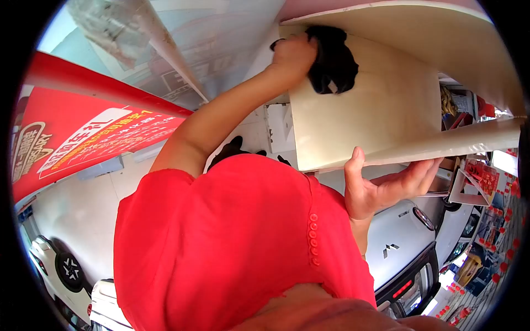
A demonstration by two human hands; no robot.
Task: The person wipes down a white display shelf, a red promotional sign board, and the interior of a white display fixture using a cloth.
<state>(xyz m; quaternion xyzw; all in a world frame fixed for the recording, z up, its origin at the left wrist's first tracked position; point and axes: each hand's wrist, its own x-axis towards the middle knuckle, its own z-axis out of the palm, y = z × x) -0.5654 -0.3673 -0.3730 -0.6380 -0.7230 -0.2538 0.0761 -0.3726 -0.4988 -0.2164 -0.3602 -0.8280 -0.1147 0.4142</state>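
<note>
My left hand (295, 55) reaches far forward, its fingers closed on a bunched black cloth (334, 63). The cloth lies against the pale flat surface of a wooden board (370, 110), near its far left corner. Nearer my body, my right hand (381, 190) is at the board's near edge, with the thumb up at the rim and the fingers bent against the edge farther right. A curved pale panel (441, 33) rises along the board's far and right sides.
A red printed banner (83, 132) and a glass panel (221, 33) stand at the left. White cars (400, 237) are at the lower right and lower left. Small boxes and red items (480, 182) sit at the right. Dark shoes (234, 144) show on the tiled floor.
</note>
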